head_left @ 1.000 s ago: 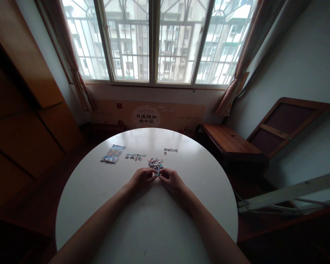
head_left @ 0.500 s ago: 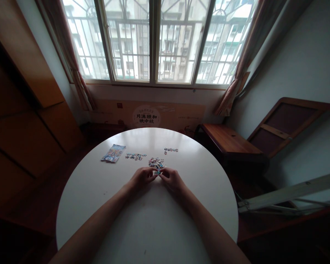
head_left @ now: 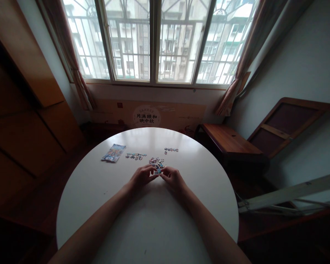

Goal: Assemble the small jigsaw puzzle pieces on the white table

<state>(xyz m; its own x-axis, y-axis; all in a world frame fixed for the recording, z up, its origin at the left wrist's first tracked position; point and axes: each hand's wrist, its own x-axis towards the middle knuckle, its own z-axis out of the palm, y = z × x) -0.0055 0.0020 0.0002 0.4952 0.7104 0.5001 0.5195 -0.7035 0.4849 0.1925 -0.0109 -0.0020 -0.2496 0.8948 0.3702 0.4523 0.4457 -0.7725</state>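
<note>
My left hand (head_left: 143, 174) and my right hand (head_left: 171, 176) meet at the near edge of a heap of loose jigsaw pieces (head_left: 156, 162). Between their fingertips is a small bluish jigsaw piece (head_left: 157, 171), pinched from both sides; whether it is one piece or two joined is too small to tell. Left of the heap lies a group of jigsaw pieces (head_left: 136, 156), spread in rough rows. Behind and to the right, a short row of joined pieces (head_left: 171, 150) bends into an L shape.
Everything rests on a round white table (head_left: 121, 227). A colourful picture sheet (head_left: 114, 153) lies at its left. Beyond the table's right side stands a low wooden bench (head_left: 231, 138), and a window (head_left: 154, 44) with bars is at the back.
The fingers of my left hand have loosened slightly and shifted around the bluish piece. My right hand stays almost in place. The heap and the other pieces look unchanged.
</note>
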